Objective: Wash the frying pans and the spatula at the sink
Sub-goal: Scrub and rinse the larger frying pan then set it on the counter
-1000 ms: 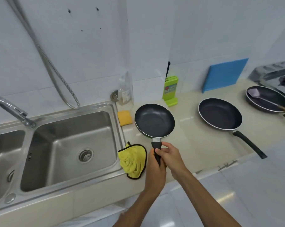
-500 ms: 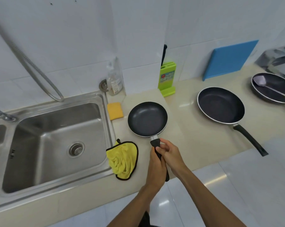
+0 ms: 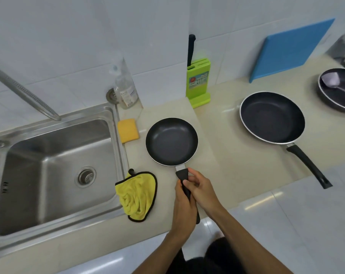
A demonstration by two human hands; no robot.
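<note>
Black handle (image 3: 182,175) of the small frying pan (image 3: 171,142): both hands clamp it, left hand (image 3: 182,207) curled lower, right hand (image 3: 203,191) curled higher. The pan is over the counter (image 3: 227,155), right of the sink (image 3: 58,194). Farther right sit a larger pan (image 3: 272,117) and a spatula (image 3: 331,81).

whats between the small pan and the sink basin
Head view: a yellow sponge lies between small pan and sink; a crumpled yellow cloth sits on that strip, nearer the person.
</note>
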